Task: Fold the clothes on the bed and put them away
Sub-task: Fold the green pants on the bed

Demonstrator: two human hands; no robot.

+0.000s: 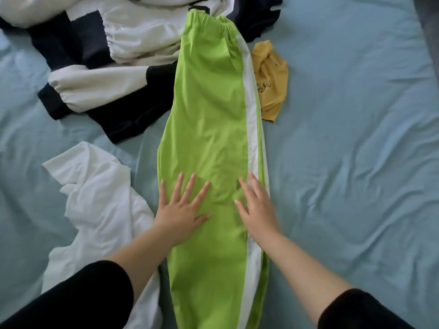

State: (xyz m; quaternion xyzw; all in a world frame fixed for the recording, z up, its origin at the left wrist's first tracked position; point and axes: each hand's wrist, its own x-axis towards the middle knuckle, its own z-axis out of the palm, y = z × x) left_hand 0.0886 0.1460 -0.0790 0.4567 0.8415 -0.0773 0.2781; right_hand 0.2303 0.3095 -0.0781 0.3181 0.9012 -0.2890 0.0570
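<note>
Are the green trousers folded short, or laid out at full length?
At full length: the green trousers run from the elastic waistband to the picture's bottom edge.

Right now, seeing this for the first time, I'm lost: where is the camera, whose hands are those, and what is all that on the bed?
There is no machine here. A person wears one wide-angle camera on the head, so the single picture looks forward and down over their own arms. The left hand and right hand both lie flat, fingers straight, on a pair of bright green trousers with a white side stripe. The trousers stretch away from the person across the light blue bed sheet. Nothing is gripped; the hands only press on the cloth. Left of the trousers lies a crumpled white garment. Farther back is a white and navy garment, and on the right a small yellow garment.
</note>
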